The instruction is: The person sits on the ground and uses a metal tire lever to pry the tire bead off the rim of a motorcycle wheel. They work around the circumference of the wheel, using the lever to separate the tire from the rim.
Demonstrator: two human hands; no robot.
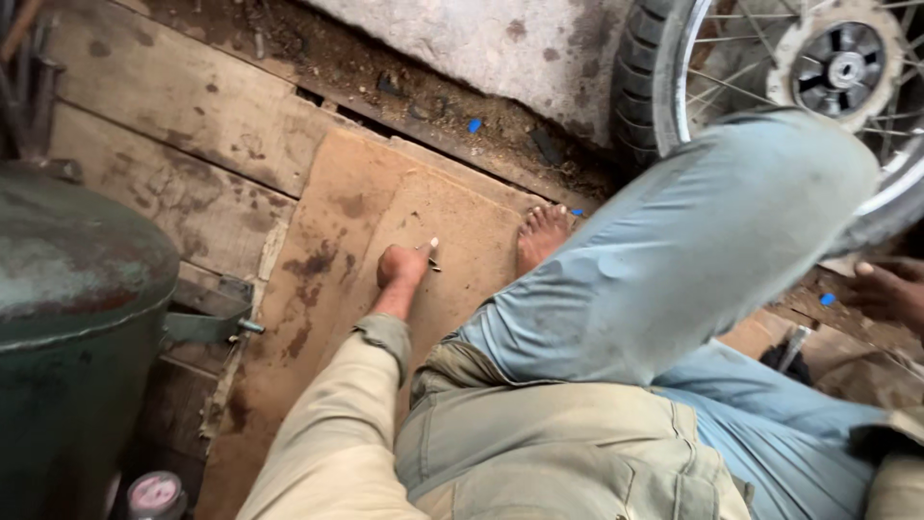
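My left hand (400, 266) reaches down to a brown cardboard sheet (356, 202) laid on the wooden floor. Its fingers are curled and pinch a small metal piece (434, 258) against the cardboard. My bare foot (541, 235) rests on the same sheet just right of that hand, with my bent knee in light blue trousers (693, 241) above it. My right hand (890, 289) is at the right edge below a spoked motorcycle wheel (674, 67), with its fingers partly hidden in shadow. What it holds cannot be made out.
A dark green metal tank (67, 289) with a bracket stands at the left. Stained wooden planks (173, 106) run under the cardboard. A dirt strip and a grey concrete wall (481, 39) lie behind. A small pink-topped can (154, 493) sits at the bottom left.
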